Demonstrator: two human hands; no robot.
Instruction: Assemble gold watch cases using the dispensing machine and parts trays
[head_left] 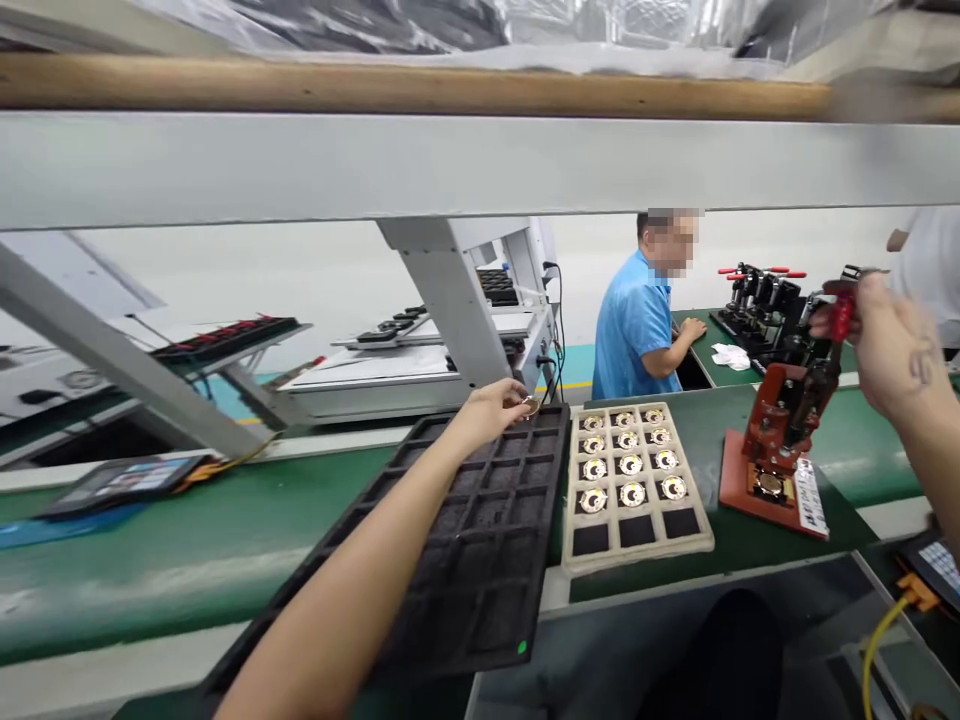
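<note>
My left hand (487, 412) reaches over the far end of a black compartment tray (491, 540), its fingers closed on a small round metal part (532, 405). Beside that tray lies a cream tray (568, 540) with rows of round gold-and-white parts (630, 464); its nearest row of pockets shows only dark bottoms. Raised at the right, my right hand (896, 340) is closed around the red handle (842, 316) of a small red hand press (776, 410). In the press's base sits another round part (769, 484), under the raised plunger.
A grey shelf beam (480, 165) crosses above my hands. Across the bench a co-worker in a blue shirt (630, 320) sits near several black clamps with red handles (772, 300). A tablet-like device (124, 485) lies at the left. A yellow cable (874, 650) hangs at lower right.
</note>
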